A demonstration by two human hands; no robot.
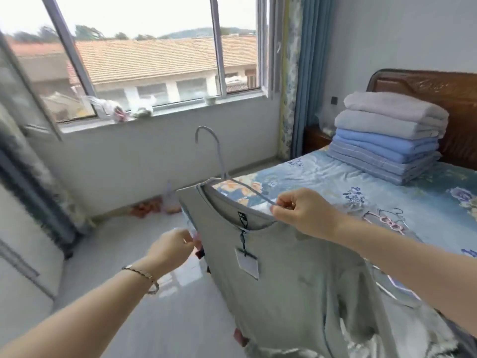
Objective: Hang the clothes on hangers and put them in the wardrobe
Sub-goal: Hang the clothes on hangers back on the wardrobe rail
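Observation:
A grey-green T-shirt [291, 288] with a paper tag below its collar hangs in front of me on a pale blue wire hanger [219, 156]. The hanger's hook points up and its left arm sits inside the shirt's left shoulder. My right hand [302, 213] pinches the right side of the collar together with the hanger's right arm, which lies bare across the neck opening. My left hand [173, 248] pinches the shirt's left sleeve edge. The shirt's lower part drapes toward the bed.
A bed [335, 177] with a blue floral cover is on the right, with a stack of folded blankets [387, 135] at the headboard and pink hangers [387, 220] lying on it. A window [154, 60] is ahead. A wardrobe front [23, 254] shows at the left.

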